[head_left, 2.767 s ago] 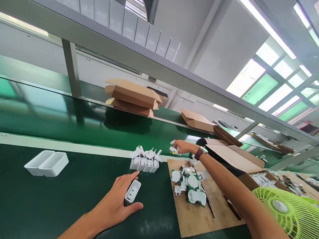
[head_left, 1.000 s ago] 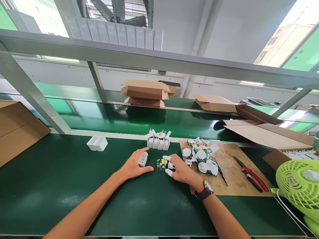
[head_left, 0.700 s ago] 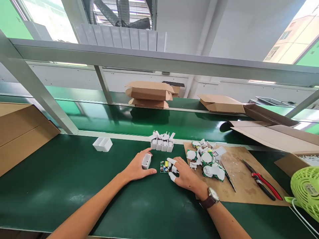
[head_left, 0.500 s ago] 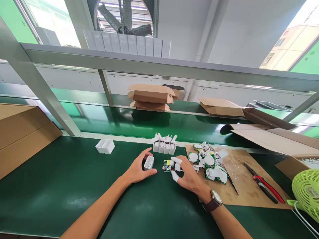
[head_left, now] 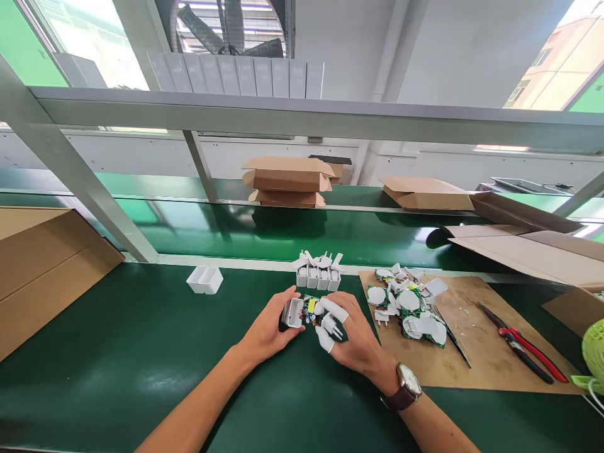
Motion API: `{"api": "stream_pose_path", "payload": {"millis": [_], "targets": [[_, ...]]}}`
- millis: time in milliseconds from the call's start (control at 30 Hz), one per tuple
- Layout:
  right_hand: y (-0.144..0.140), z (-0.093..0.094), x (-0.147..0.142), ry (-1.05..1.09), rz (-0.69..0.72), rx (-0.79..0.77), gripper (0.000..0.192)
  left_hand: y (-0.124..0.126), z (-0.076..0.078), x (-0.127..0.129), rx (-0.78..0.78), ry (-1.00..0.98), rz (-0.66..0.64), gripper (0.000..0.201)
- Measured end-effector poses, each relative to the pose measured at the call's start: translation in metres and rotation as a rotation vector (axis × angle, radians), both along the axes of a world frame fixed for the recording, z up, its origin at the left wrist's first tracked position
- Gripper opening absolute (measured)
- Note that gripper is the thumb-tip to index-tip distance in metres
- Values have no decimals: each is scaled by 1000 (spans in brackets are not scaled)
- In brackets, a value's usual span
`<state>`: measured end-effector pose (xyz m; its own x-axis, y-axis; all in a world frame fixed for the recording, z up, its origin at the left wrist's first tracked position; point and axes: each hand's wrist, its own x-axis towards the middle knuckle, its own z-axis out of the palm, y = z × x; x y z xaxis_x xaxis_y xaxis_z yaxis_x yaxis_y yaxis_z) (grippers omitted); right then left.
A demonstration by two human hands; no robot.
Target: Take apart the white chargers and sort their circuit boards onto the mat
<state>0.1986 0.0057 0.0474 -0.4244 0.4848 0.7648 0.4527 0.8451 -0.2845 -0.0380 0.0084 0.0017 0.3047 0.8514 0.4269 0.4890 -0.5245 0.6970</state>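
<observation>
Head view: two hands are working just apart over the green tabletop (head_left: 245, 402). Left hand (head_left: 270, 324) x1 is clamping around one white casing (head_left: 295, 313), its open end facing right. Right hand (head_left: 352, 330) x1 is pinching one board-and-plug assembly (head_left: 312, 307) between thumb and index finger; two finger covers (head_left: 335, 309) are showing, both white. The assembly's board end is sitting right at the casing mouth. One wristwatch (head_left: 409, 380) is circling the right wrist.

Four upright casings (head_left: 318, 279) are standing in a row behind the hands, white parts poking out on top. Two empty casings (head_left: 205, 280) are sitting side by side farther left. On one brown sheet (head_left: 457, 371): one pile of boards (head_left: 408, 301), one thin dark tool (head_left: 452, 336), one pair of red-black pliers (head_left: 514, 343).

Left fingers are partly hiding behind the casing; can't tell if the board is entering it or only touching. Pile pieces are overlapping, no sure count. Green fan (head_left: 595, 352) and left carton (head_left: 56, 264) are getting cut off by the frame edges.
</observation>
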Motion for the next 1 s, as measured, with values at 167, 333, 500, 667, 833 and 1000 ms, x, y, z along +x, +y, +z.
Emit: {"api": "stream_pose_path", "payload": {"millis": [167, 333, 500, 667, 833, 1000], "targets": [[-11, -7, 1, -83, -11, 55, 72, -2, 4, 3, 228, 82, -34, 71], [-16, -6, 0, -125, -46, 79, 65, 0, 4, 6, 363, 105, -46, 72], [-18, -6, 1, -143, -64, 12, 63, 1, 2, 7, 380, 137, -32, 68], [-18, -9, 2, -167, -52, 1, 57, -1, 0, 8, 361, 182, -20, 70], [-18, -6, 1, -176, -53, 2, 54, -2, -1, 9, 356, 199, -20, 71], [-19, -5, 0, -171, -70, 22, 51, -1, 0, 8, 358, 210, -13, 66]]}}
